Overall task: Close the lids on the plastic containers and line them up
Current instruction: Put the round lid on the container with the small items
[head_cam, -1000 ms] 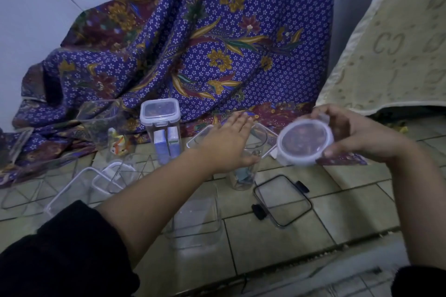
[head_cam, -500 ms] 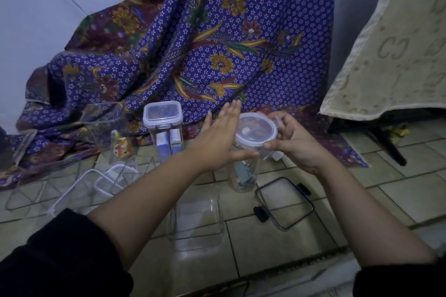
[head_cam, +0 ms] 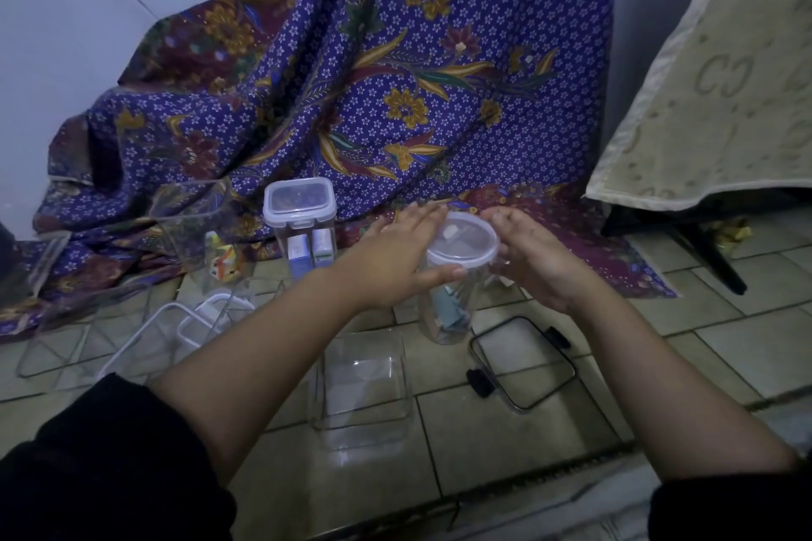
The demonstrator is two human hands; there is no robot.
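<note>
done: tall box [head_cam: 300, 206] far left has its lid on
now: both hands, left hand [head_cam: 397, 255] and right hand [head_cam: 534, 255], open flat around the round jar [head_cam: 452, 299], lid [head_cam: 462, 239] resting on it
left: near tub [head_cam: 362, 391], black-rimmed lid [head_cam: 520, 360], lining up

Bare floor tiles [head_cam: 725, 347] right, open. Near centre blocked: empty square container [head_cam: 362, 395], black-rimmed lid [head_cam: 520, 365]. Left cluttered: loose white-rimmed lids [head_cam: 175, 329], tall lidded container [head_cam: 303, 224] far.

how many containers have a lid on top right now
2: the round jar between both hands, its round lid resting on top, and the tall square container behind the left hand. Others left of it look open; some are hard to see.
</note>
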